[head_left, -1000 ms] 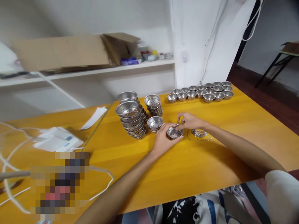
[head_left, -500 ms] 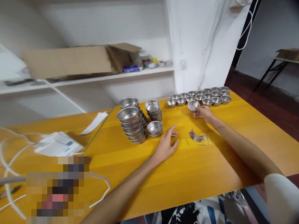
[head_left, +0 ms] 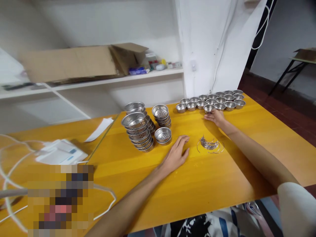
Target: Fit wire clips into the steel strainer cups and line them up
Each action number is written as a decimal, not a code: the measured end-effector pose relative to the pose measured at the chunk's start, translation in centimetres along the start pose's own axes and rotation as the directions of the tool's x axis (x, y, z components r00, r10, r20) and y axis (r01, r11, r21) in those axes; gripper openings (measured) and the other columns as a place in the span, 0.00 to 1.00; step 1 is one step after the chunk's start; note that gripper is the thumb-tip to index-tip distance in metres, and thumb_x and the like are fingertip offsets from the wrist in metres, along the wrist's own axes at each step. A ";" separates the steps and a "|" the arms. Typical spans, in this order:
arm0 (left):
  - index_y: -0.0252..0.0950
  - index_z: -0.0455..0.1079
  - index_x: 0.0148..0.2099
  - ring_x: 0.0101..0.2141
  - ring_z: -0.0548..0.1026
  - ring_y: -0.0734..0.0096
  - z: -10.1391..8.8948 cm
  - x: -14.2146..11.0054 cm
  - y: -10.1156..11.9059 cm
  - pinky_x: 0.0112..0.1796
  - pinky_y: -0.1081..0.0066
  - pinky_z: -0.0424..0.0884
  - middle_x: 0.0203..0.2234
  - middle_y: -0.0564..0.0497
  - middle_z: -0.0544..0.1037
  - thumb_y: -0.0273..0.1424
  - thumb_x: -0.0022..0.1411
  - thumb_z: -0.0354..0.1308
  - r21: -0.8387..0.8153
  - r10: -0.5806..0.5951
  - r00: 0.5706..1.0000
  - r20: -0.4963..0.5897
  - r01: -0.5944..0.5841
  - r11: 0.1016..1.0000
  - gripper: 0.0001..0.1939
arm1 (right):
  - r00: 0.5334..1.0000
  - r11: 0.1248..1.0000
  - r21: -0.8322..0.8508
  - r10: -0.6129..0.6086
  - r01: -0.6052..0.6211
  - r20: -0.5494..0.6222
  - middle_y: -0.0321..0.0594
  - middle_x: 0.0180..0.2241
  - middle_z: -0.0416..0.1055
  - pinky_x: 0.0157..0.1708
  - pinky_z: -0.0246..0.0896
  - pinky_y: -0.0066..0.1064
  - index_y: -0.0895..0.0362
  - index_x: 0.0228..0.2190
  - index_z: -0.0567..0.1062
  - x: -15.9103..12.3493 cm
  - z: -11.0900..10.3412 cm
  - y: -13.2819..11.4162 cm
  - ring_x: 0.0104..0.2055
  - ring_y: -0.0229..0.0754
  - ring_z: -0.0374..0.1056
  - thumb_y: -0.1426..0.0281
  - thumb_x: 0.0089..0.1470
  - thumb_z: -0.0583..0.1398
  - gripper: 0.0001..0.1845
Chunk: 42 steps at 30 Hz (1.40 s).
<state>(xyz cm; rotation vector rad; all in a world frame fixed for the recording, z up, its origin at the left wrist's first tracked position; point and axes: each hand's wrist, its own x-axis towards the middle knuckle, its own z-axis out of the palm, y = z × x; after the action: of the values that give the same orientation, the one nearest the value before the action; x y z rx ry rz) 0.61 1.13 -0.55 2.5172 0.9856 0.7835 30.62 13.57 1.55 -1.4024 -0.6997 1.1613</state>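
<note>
My right hand [head_left: 216, 118] has its fingers around the near right side of a small perforated metal bowl [head_left: 209, 109]. That bowl sits upright at the front of several rows of like bowls [head_left: 230, 105]. Part of its rim is hidden by my fingers. My left hand [head_left: 176, 153] rests on the table with its fingers loosely apart and holds nothing. Left of it are a low stack of perforated bowls [head_left: 163, 135], a taller stack [head_left: 161, 113] and a large stack [head_left: 138, 128]. Between my hands lies a small heap of curved metal wires [head_left: 209, 144].
A white device [head_left: 61, 153] with cables lies on the left of the yellow table [head_left: 197, 184], near a strip of white paper [head_left: 100, 130]. Behind, a shelf [head_left: 163, 73] bears a cardboard box [head_left: 71, 65] and small packages. The wall pillar [head_left: 202, 49] stands beyond the bowls.
My right hand has brought the bowl, tilted before, slightly right and back, and it now stands level against the front row. My left hand has stayed nearly in place, its fingers a little more relaxed.
</note>
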 end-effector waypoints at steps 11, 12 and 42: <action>0.28 0.62 0.75 0.34 0.86 0.48 -2.8 0.1 2.6 0.32 0.54 0.82 0.61 0.22 0.74 0.18 0.70 0.43 0.675 -0.362 0.915 -0.181 0.383 0.630 0.33 | 0.803 0.305 -0.801 0.158 0.514 0.575 0.40 0.21 0.73 0.26 0.56 0.31 0.55 0.18 0.74 -6.9 1.6 -2.7 0.27 0.44 0.71 0.80 0.40 0.71 0.13; 0.27 0.64 0.73 0.35 0.86 0.46 -3.1 0.3 2.6 0.33 0.54 0.82 0.57 0.24 0.77 0.17 0.70 0.43 0.688 -0.387 0.907 -0.166 0.387 0.613 0.32 | 0.789 0.153 -0.799 0.132 0.582 0.600 0.41 0.22 0.73 0.28 0.57 0.32 0.55 0.18 0.74 -7.7 1.9 -2.7 0.29 0.46 0.73 0.81 0.39 0.70 0.13; 0.43 0.75 0.63 0.45 0.82 0.54 -0.5 -0.2 0.8 0.41 0.58 0.81 0.63 0.39 0.69 0.40 0.67 0.67 0.270 -0.193 0.965 -0.178 0.237 0.933 0.24 | 0.421 0.070 -0.424 0.051 0.903 0.906 0.38 0.34 0.81 0.38 0.56 0.30 0.57 0.34 0.81 -11.4 2.7 -4.4 0.35 0.39 0.70 0.81 0.56 0.62 0.10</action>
<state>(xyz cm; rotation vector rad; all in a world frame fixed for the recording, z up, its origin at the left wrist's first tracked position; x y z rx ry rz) 0.59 0.50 0.17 2.5521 1.4987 0.8193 25.16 5.09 9.03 -1.1740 -2.7693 0.5249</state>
